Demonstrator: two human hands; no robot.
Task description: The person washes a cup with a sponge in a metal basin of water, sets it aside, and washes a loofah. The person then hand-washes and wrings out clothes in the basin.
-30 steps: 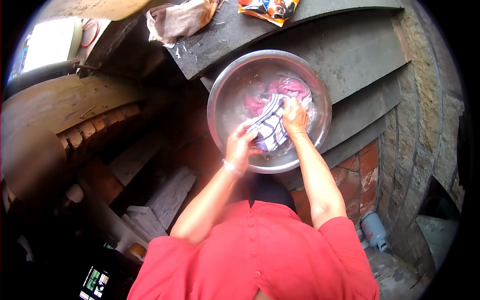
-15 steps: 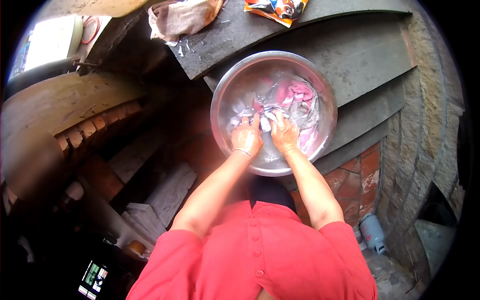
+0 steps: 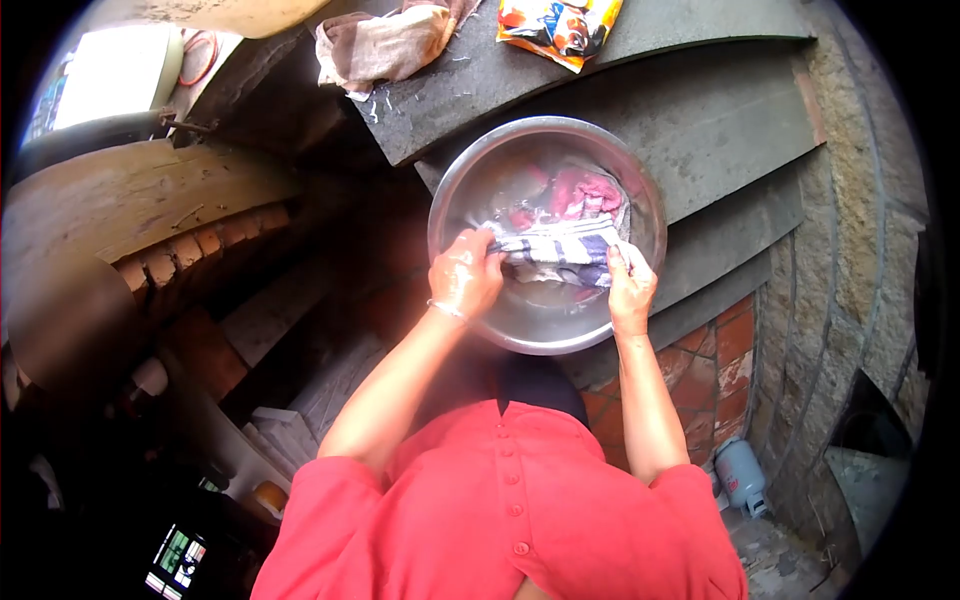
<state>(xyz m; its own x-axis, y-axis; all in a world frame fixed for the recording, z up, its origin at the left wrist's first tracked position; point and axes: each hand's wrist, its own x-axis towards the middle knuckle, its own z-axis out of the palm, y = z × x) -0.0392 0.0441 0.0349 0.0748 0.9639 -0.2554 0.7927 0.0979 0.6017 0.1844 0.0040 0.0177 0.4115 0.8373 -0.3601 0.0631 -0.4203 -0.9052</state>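
A striped white and dark-blue cloth (image 3: 560,246) is stretched between my two hands above the water in a round metal basin (image 3: 449,190). My left hand (image 3: 466,272), with a bracelet at the wrist, is closed on the cloth's left end. Its right end is pinched in my right hand (image 3: 630,285), near the basin's right rim. A pink and white cloth (image 3: 590,192) lies wet in the basin, just beyond the striped one. Part of the basin's bottom is hidden under the cloths.
Stone steps (image 3: 720,130) stand beyond the basin, with an orange packet (image 3: 560,28) and a brownish cloth (image 3: 385,48) on top. A stone wall (image 3: 850,250) runs along the right. Near it stands a grey gas cylinder (image 3: 740,475) on the floor.
My hands have moved apart, the left one leftward and the right one rightward. The striped cloth, bunched in the water before, is now lifted and spread out between them.
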